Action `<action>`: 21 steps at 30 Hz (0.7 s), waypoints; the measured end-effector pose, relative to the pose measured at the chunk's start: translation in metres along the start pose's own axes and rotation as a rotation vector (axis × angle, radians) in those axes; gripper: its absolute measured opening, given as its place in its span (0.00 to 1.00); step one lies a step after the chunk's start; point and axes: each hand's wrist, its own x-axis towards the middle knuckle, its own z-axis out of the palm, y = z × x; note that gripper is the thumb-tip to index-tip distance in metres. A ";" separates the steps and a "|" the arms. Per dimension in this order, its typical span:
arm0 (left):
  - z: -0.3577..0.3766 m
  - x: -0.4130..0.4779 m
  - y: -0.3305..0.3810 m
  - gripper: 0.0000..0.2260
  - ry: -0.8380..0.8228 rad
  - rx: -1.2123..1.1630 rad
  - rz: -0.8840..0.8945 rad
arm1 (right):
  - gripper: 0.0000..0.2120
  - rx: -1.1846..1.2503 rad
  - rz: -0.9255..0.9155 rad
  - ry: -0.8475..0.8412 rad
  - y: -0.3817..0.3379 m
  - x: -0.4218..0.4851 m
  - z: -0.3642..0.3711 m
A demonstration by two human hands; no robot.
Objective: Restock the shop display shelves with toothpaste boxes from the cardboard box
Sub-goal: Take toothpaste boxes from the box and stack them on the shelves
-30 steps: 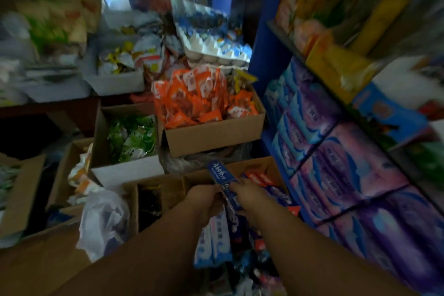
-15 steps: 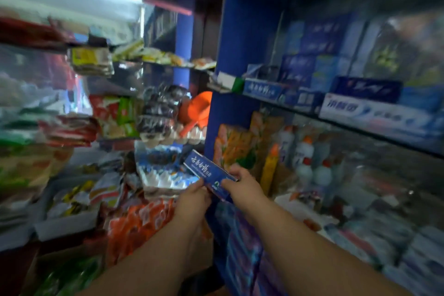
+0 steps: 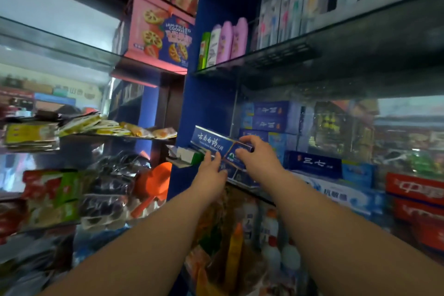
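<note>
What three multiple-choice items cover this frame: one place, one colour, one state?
1. Where is the held toothpaste box? A in the cardboard carton; B at the left end of the toothpaste shelf; C on the top shelf.
2. Its main colour? A red; B blue; C green.
3. The right hand is: A hanging idle; B flat on the shelf; C gripping the box.

B: it hovers over that shelf's edge.
B: blue face with white lettering.
C: the fingers curl round its right end.
</note>
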 end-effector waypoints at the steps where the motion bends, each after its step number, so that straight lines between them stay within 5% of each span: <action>1: 0.003 0.011 0.006 0.26 -0.030 0.037 0.007 | 0.14 -0.014 0.001 0.009 0.005 0.011 -0.004; 6: 0.025 0.047 0.019 0.25 -0.165 0.156 -0.005 | 0.13 -0.073 0.033 0.033 0.034 0.054 -0.019; 10: 0.057 0.064 0.006 0.34 -0.180 0.177 -0.037 | 0.13 -0.055 0.072 0.051 0.058 0.071 -0.018; 21: 0.080 0.085 -0.010 0.43 -0.036 0.197 -0.113 | 0.23 0.087 0.175 0.042 0.082 0.089 0.003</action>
